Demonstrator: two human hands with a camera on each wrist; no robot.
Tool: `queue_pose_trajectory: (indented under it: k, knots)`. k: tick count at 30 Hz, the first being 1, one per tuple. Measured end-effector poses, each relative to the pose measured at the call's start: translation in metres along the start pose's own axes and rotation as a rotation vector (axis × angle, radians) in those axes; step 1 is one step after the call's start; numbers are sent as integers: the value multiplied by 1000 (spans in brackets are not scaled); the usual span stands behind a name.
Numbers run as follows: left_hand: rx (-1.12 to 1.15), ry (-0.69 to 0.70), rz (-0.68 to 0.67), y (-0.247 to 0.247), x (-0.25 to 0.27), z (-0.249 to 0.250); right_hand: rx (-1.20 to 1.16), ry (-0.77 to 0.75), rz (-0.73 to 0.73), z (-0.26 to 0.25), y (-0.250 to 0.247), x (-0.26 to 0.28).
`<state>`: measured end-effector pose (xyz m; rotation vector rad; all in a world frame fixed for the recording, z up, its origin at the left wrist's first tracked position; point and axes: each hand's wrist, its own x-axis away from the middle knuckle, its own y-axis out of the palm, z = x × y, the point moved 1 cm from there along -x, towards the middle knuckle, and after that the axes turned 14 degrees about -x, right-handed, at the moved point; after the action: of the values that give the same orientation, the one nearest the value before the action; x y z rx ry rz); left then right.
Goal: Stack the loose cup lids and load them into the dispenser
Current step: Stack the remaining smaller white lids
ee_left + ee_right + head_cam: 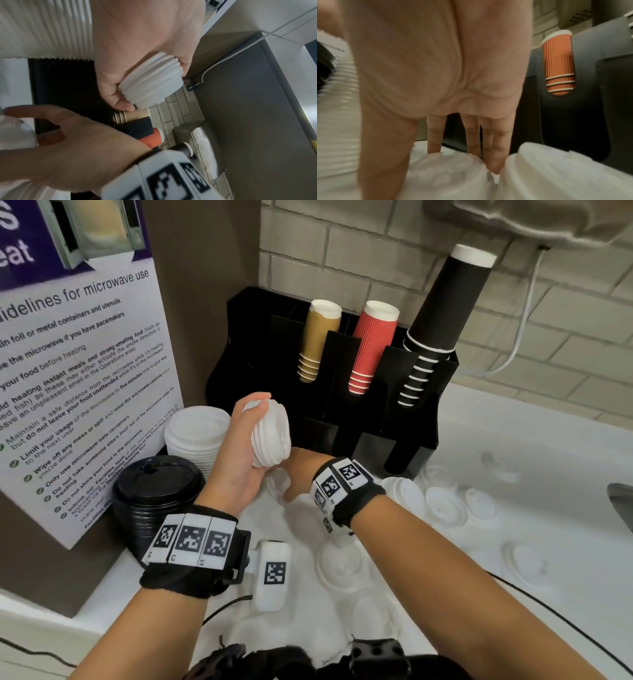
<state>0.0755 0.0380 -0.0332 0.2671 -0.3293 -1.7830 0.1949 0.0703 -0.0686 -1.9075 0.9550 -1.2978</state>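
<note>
Poster: at far left we see a white and purple microwave guidelines sign [78, 364] leaning on the brown wall
Black lids: we find a tall stack of black round plastic cup lids [154, 494] just below the sign
Tall white stack: a tall stack of white plastic cup lids [195, 436] stands just behind the black one
Left hand: our left hand [239, 453] is raised above the counter, thumb and fingers curled round a short nested stack of white plastic lids [270, 436] held on its side; in the left wrist view that stack [150, 83] sits between thumb and fingertips
Right hand: our right hand [301, 474] reaches down just below the held stack, fingers straight and spread; the right wrist view shows its fingertips [494, 166] touching down between two loose white lids [447, 175], gripping neither
Dispenser: the black plastic cup and lid dispenser [342, 392] stands behind both hands, holding tan, red and black paper cups
Counter: on the white countertop [513, 440], more loose white lids [445, 505] lie scattered to the right, well apart from the dispenser slots
</note>
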Motion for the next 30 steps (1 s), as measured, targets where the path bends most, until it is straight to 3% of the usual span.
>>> queue_pose_trajectory:
  k: [6,10,14,21,30]
  knots:
    - [-24,56,-58,0,1,-2,-394,-98,275,21,-20,42]
    - [-30,64,-62,6,0,-7,-896,-151,475,33,-18,82]
    - [-86,71,-48,14,2,-15,-1325,-260,507,24,-6,106]
    - [-199,34,-209,16,6,-24,-1281,-272,536,13,-7,111]
    - [-121,6,-156,14,7,-23,-1245,-312,548,2,-7,107]
